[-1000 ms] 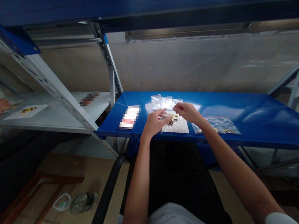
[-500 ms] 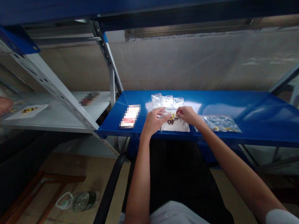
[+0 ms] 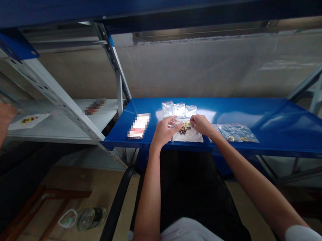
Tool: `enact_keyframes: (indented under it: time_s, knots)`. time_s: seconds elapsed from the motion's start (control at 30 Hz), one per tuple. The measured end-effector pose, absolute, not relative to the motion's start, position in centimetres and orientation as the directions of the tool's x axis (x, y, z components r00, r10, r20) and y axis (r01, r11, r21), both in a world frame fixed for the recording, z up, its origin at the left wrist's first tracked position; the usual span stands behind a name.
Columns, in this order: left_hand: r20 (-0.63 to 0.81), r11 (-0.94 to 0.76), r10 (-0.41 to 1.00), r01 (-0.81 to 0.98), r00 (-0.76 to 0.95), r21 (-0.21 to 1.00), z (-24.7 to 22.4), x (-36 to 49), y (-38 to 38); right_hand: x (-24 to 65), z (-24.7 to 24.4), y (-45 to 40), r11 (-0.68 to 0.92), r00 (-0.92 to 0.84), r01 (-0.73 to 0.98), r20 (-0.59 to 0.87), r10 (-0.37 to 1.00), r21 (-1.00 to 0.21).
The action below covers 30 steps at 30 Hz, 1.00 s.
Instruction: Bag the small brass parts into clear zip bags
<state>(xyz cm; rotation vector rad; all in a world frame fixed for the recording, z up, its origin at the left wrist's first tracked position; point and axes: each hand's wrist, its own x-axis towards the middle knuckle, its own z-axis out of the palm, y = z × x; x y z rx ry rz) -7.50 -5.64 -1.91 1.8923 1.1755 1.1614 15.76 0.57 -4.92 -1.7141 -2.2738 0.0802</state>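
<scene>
Several small brown and yellow pieces (image 3: 183,129) lie on a white sheet (image 3: 193,136) near the front edge of the blue shelf (image 3: 276,128). My left hand (image 3: 167,129) rests at the sheet's left side, fingers apart, thumb reaching toward the pieces. At the right of the pieces is my right hand (image 3: 199,123), its fingers pressed together and pointing down; whatever they pinch is too small to make out. Behind both hands stand small clear bags (image 3: 179,109) in a row. A larger clear bag (image 3: 236,132) with yellow bits inside lies right of my right forearm.
A phone (image 3: 139,126) lies on the shelf's left part. On the grey shelf (image 3: 69,129) at left are a paper (image 3: 37,121) with similar pieces and a blurred object. Another person's hand (image 3: 1,112) is beside them. A metal post (image 3: 50,87) divides the shelves.
My right hand has shifted slightly, and the brown and yellow pieces look more spread out. The other person's hand has moved a little. The view has shifted slightly.
</scene>
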Motion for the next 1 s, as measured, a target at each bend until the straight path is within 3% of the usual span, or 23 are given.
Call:
enact_keyframes:
  time_s: [0.17, 0.3, 0.4, 0.57, 0.73, 0.9, 1.0]
  knots:
    - [0.352, -0.408, 0.911, 0.359, 0.214, 0.839, -1.8, -7.3, -5.7, 16.0, -3.4, 0.2, 0.304, -0.193, 0.859, 0.289, 0.938, -0.411]
    - [0.350, -0.417, 0.905, 0.348, 0.239, 0.839, -1.6, -7.2, -5.9, 15.0, -1.2, -1.0, 0.439, -0.255, 0.624, 0.362, 0.897, -0.646]
    - [0.345, -0.418, 0.903, 0.334, 0.257, 0.845, -1.4, -7.1, -6.0, 13.7, 0.1, -2.2, 0.516, -0.327, 0.489, 0.401, 0.856, -0.703]
    - [0.348, -0.425, 0.896, 0.306, 0.277, 0.852, -1.2, -7.1, -6.2, 12.5, 0.8, -3.3, 0.545, -0.384, 0.460, 0.396, 0.834, -0.701]
    - [0.339, -0.411, 0.904, 0.313, 0.259, 0.856, -1.3, -7.3, -6.1, 13.9, -0.2, -1.9, 0.510, -0.286, 0.539, 0.424, 0.859, -0.670]
    - [0.343, -0.406, 0.909, 0.317, 0.238, 0.857, -1.6, -7.6, -5.7, 15.4, -2.8, -0.2, 0.317, -0.197, 0.817, 0.283, 0.939, -0.481]
    - [0.345, -0.408, 0.908, 0.314, 0.239, 0.857, -1.7, -7.6, -5.6, 15.5, -4.2, 0.1, 0.288, -0.198, 0.891, 0.270, 0.942, -0.350]
